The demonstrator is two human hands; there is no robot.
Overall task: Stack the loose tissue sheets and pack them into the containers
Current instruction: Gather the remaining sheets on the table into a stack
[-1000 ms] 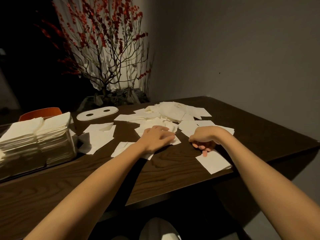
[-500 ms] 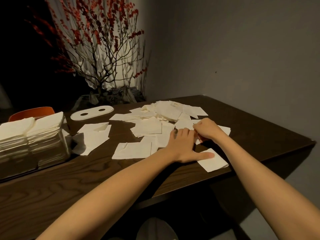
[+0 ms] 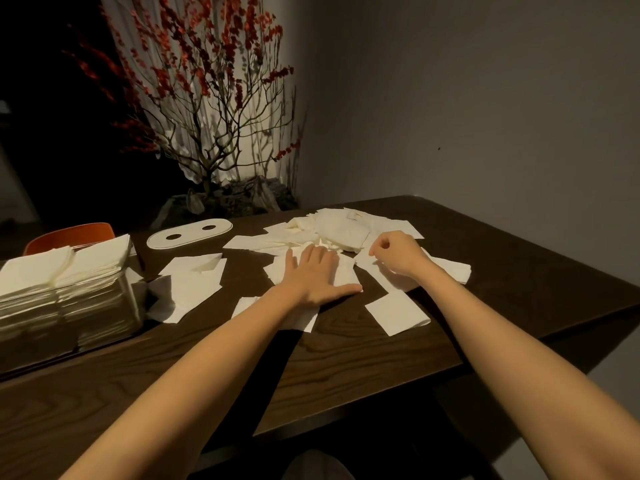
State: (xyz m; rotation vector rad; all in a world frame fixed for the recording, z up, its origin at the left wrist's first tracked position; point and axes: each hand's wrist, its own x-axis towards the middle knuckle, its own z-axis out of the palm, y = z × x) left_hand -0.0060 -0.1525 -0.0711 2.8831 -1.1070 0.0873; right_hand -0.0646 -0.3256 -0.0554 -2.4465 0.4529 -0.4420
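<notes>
Tissue sheets (image 3: 194, 289) are partly packed: at the tabletop's (image 3: 346, 358) left edge, a clear container (image 3: 69, 317) already brims with two neat stacks, its white lid (image 3: 189, 233) lying off behind it. Many sheets lie loose across the middle. The left hand (image 3: 313, 277), its grip open, presses flat on a small pile. The right hand (image 3: 398, 252) pinches a sheet's edge, grip closed, near the far heap (image 3: 341, 228). Most gathering seemingly remains.
</notes>
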